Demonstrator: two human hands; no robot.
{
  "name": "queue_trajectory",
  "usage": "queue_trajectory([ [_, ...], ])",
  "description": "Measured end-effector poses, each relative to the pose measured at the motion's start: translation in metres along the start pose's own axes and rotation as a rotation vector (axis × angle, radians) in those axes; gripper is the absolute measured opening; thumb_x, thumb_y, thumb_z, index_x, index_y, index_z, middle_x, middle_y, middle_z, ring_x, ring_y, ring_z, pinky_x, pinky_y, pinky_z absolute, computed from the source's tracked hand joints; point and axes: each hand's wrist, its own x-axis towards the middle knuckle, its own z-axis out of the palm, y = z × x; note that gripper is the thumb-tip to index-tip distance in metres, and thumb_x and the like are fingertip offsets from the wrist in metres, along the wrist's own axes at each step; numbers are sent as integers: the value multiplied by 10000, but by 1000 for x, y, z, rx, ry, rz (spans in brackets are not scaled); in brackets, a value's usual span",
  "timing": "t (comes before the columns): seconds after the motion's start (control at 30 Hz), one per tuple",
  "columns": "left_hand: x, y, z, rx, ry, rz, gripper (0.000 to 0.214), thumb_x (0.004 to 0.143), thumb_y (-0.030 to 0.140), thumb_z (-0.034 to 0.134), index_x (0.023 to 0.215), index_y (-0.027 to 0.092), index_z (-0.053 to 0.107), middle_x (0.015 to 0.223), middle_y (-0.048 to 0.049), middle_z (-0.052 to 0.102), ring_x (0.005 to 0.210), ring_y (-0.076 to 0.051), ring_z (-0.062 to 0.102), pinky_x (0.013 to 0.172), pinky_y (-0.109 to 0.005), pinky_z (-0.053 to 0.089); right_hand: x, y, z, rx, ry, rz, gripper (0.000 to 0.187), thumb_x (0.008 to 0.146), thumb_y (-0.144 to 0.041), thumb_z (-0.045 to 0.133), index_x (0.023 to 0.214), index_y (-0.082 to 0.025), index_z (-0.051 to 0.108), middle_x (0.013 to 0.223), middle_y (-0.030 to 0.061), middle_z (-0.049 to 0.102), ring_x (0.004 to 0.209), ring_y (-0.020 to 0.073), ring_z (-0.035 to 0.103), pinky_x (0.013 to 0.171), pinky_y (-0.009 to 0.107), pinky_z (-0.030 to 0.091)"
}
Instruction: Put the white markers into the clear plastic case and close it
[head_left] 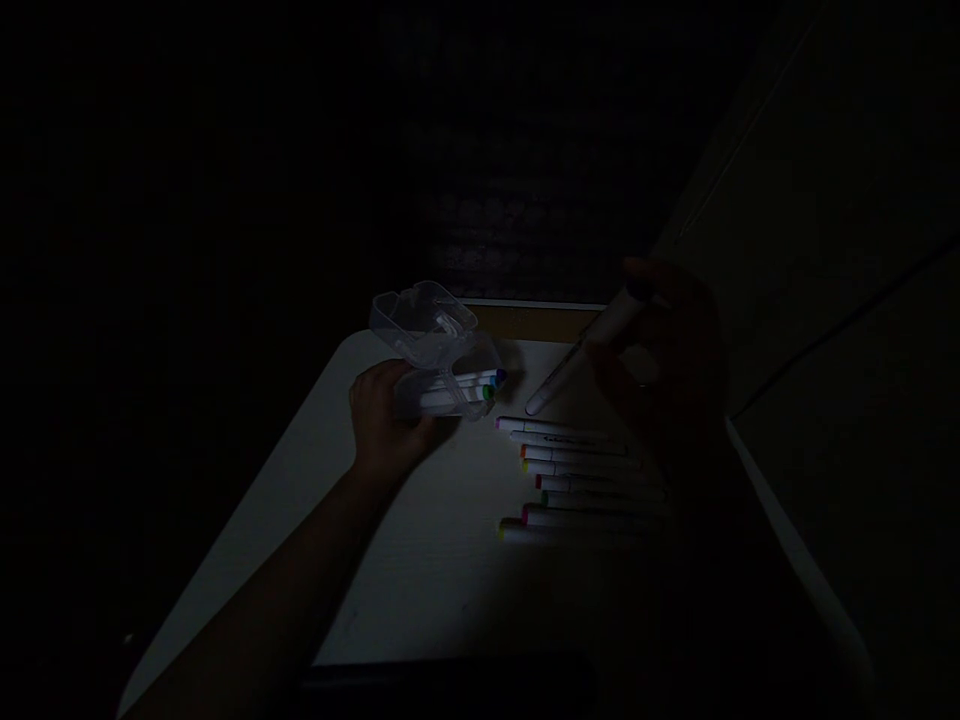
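My left hand [386, 415] is closed round the near end of a clear plastic case [424, 325], which lies on its side with its lid raised. Inside the case are several white markers [457, 390] with blue and green ends pointing right. My right hand [664, 345] pinches a white marker [574, 355], tilted with its lower end to the left, above the table and to the right of the case. Below it a column of loose markers [577, 468] lies side by side, their coloured ends in pink, orange, yellow, red and green facing left.
A white table [420, 570] with rounded corners carries everything. The room is very dark, and shadow covers the table's right side. A dark edge [450, 685] crosses the bottom. At the right runs a thin dark cable [847, 325].
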Motion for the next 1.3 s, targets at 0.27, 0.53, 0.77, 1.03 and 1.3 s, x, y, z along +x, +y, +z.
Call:
queue_trajectory([
  [0.27, -3, -2, 1, 3, -5, 3, 626, 665, 458, 717, 1174, 166, 500, 1141, -127, 586, 1061, -302, 560, 887, -454, 433, -1, -4, -6, -83, -22, -114, 117, 818, -303, 609, 919, -252, 584, 1078, 74, 627, 1208, 292, 505, 928, 455, 507],
  [0.53, 0, -2, 0, 13, -8, 8, 600, 663, 500, 695, 1136, 179, 515, 1094, -124, 610, 1026, -297, 576, 868, -444, 449, -5, -8, -1, 142, -47, -89, 237, 842, -240, 605, 1066, -285, 541, 1243, 75, 600, 1004, 211, 649, 890, 414, 544],
  [0.77, -2, -1, 2, 1, 14, 2, 623, 653, 468, 715, 1168, 185, 509, 1126, -134, 602, 1056, -308, 568, 892, -451, 439, -10, -14, 8, 189, -18, -42, 232, 822, -210, 621, 1042, -265, 569, 1128, 63, 646, 1087, 205, 615, 905, 385, 552],
  [1.03, -1, 1, 0, 19, -31, -49, 603, 657, 475, 687, 1154, 195, 493, 1128, -127, 593, 1058, -305, 560, 899, -438, 425, -11, -11, 15, 213, -51, -71, 268, 828, -180, 613, 1074, -278, 569, 1063, 19, 668, 986, 166, 651, 822, 310, 568],
  [1.3, 1, 3, -1, 22, -46, -63, 621, 634, 481, 693, 1152, 211, 483, 1123, -126, 603, 1052, -314, 564, 886, -456, 437, -7, -12, 10, 176, -258, 65, 308, 862, -322, 577, 1162, -251, 573, 1079, 49, 683, 949, 196, 672, 796, 312, 551],
])
